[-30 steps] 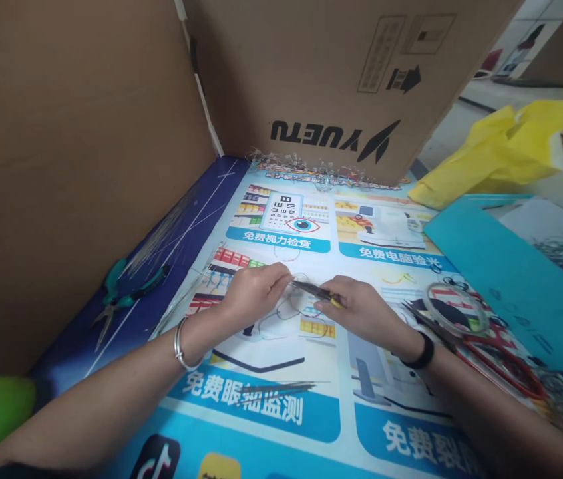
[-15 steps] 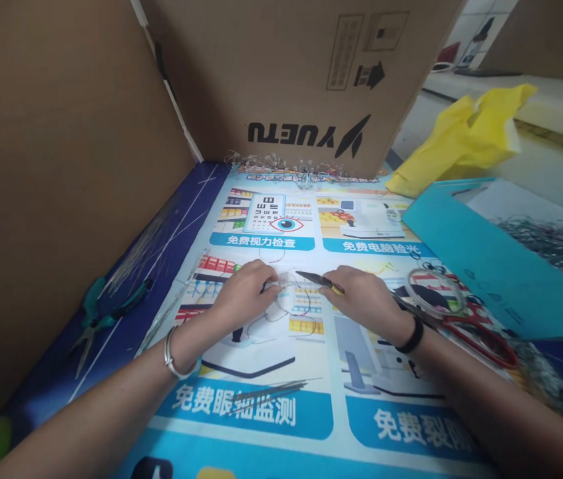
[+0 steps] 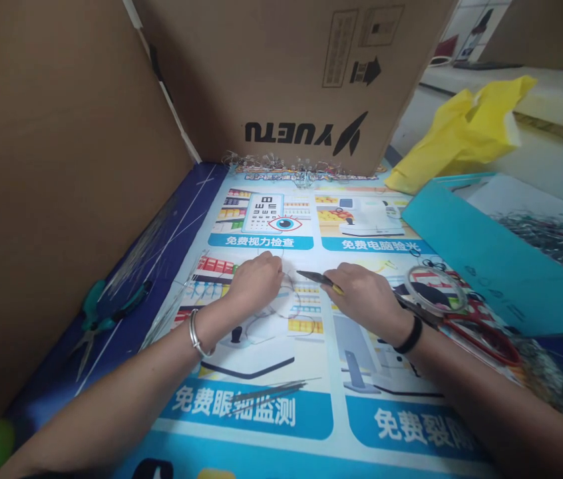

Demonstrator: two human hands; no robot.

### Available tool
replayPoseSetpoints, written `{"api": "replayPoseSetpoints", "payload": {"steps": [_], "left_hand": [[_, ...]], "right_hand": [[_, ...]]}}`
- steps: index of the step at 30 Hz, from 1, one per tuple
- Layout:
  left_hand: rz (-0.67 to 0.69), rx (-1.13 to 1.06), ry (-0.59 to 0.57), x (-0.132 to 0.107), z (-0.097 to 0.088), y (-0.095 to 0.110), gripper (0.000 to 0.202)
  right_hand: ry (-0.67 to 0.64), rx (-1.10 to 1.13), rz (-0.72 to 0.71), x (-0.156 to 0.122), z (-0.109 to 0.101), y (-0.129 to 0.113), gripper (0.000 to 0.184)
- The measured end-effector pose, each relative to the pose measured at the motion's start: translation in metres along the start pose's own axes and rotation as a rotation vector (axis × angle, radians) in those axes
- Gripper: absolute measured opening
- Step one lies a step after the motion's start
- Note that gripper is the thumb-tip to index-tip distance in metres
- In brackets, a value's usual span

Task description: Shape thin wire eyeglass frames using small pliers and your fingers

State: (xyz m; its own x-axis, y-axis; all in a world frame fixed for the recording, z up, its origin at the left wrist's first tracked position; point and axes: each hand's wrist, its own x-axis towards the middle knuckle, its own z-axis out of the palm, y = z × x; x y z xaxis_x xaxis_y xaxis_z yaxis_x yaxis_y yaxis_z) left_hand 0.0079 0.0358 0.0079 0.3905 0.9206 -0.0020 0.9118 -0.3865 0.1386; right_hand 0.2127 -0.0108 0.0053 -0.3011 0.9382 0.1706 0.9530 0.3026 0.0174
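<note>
My left hand [image 3: 257, 283] is closed in a pinch over the middle of the printed sheet, with a thin curved wire [image 3: 297, 299] running out beside its fingers. Exactly how the fingertips grip it is hidden. In my right hand [image 3: 361, 296] is a pair of pliers [image 3: 315, 277] with dark pointed jaws and a bit of yellow on the handle. The jaws point left, towards my left hand, with a small gap between them. Below both hands lies a small bundle of thin dark wires [image 3: 271, 394].
Teal-handled pliers [image 3: 92, 319] and loose straight wires [image 3: 136, 256] lie at left. A clear round ring [image 3: 461, 303], red-handled scissors [image 3: 484, 339] and a blue box [image 3: 481, 259] of wire scraps are at right. A cardboard box [image 3: 291, 80] stands behind, beside a yellow bag [image 3: 461, 133].
My left hand has moved slightly up and to the right and turned, its back now more towards me. The right hand with the pliers has hardly moved.
</note>
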Motion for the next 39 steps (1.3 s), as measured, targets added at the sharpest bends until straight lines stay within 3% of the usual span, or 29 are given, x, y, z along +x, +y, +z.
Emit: {"api": "replayPoseSetpoints", "payload": {"steps": [4, 20, 39], "left_hand": [[0.005, 0.051, -0.009, -0.002, 0.002, 0.003, 0.020], [-0.036, -0.091, 0.033, -0.005, 0.001, -0.012, 0.017], [-0.067, -0.151, -0.079, -0.006, -0.011, -0.011, 0.016]], "right_hand": [[0.005, 0.000, -0.011, 0.000, 0.000, -0.002, 0.019], [0.009, -0.015, -0.104, -0.001, 0.000, -0.002, 0.019], [0.088, 0.000, -0.099, 0.000, 0.001, 0.000, 0.018]]}}
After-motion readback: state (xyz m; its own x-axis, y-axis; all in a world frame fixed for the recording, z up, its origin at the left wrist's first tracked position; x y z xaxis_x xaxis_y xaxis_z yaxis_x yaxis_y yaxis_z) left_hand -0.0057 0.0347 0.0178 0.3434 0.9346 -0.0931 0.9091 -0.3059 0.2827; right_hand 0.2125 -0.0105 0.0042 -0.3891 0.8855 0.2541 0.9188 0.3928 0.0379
